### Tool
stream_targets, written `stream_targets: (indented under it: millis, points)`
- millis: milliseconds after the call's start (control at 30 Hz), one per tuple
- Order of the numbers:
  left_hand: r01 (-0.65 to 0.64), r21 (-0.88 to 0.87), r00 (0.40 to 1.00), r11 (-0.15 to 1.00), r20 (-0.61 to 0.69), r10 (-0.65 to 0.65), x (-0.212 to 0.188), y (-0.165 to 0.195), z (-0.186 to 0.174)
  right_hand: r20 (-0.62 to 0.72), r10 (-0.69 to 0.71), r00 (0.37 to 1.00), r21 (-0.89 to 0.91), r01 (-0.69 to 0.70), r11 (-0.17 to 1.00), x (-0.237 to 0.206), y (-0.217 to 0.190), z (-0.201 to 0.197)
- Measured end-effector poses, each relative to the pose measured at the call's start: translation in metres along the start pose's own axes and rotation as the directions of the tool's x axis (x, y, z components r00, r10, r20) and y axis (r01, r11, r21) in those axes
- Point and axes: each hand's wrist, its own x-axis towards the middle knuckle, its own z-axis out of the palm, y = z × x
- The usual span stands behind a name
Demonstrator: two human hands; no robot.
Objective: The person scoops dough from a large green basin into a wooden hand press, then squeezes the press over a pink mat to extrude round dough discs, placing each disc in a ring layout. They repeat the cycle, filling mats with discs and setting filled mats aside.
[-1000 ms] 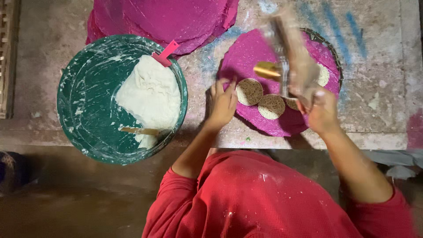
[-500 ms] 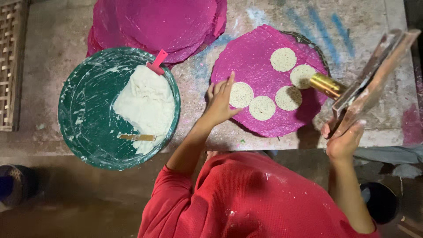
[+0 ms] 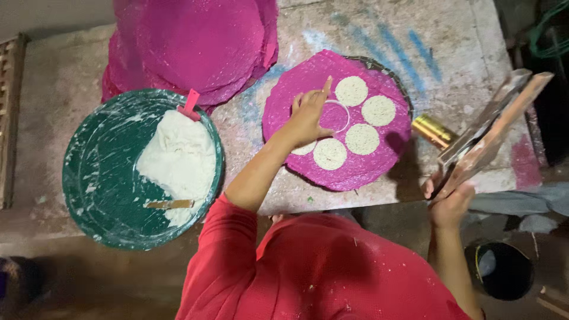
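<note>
Looking down from the head cam, I've got my left hand [image 3: 308, 118] out over the pink round sheet [image 3: 338, 172] on the stone slab [image 3: 450, 53], fingers loosely spread, index finger stretched forward and pointing up past a thin white ring [image 3: 345, 106] that lies on the sheet. The palm and lower fingers rest on the sheet and partly cover one of the pale dough discs [image 3: 363, 138]; I count four more discs clear of the hand, laid in a rough circle around the ring. My right hand [image 3: 448, 198] is off the slab's near right edge, fingers curled tight around the lower end of a flat wood-and-metal press tool [image 3: 492, 127] that tilts up and away to the right, with a brass cylinder [image 3: 434, 131] sticking out on its left side, just beside the sheet's rim. To the left sits a big green basin [image 3: 95, 178] with a heap of white dough [image 3: 178, 160] in it, a small wooden stick [image 3: 169, 204] lying on the dough and a pink scraper [image 3: 190, 105] poking over the far rim. A stack of more pink sheets [image 3: 195, 41] lies behind, near the basin. A dark bucket [image 3: 501, 269] stands on the floor near my right arm.
</note>
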Motion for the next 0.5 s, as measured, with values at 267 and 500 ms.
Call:
stream_targets:
  millis: [267, 500]
  points:
    - [-0.342, -0.286, 0.913, 0.895, 0.127, 0.389, -0.074, 0.114, -0.077, 0.752, -0.223, 0.62, -0.472, 0.743, 0.475, 0.003, -0.117, 0.104]
    - [-0.194, -0.362, 0.886, 0.912, 0.334, 0.321, -0.165, 0.121, -0.18, 0.93, -0.19, -0.315, 0.362, 0.873, 0.326, 0.057, -0.206, 0.295]
